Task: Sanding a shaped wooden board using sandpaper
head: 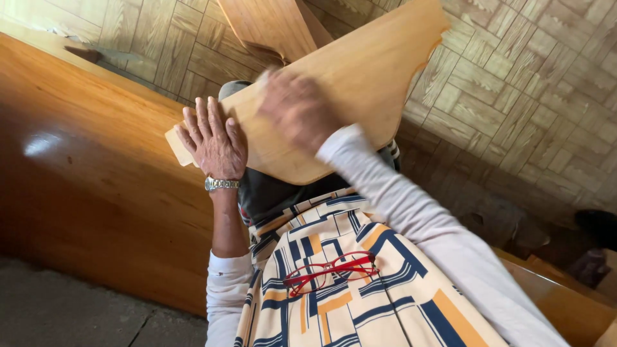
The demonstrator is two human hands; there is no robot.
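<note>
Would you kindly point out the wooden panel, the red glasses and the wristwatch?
wooden panel (360,71), head view, on its bare upper face
red glasses (331,270), head view, on the bridge between the lenses
wristwatch (222,184), head view, on the metal band

Two bare hands, left hand (215,142) and right hand (297,109); one flat curved light wooden board (360,71); one silver metal wristwatch (221,184); one pair of red-framed glasses (331,270) at 6 o'clock.

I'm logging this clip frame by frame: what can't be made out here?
Head view only:
- Right hand: motion-blurred; whether it holds anything is unclear.
- Wooden board: far end cut off by the top edge.
- Board's underside: hidden by the board itself.
- Left hand: palm side hidden, pressed flat on the board.
</note>
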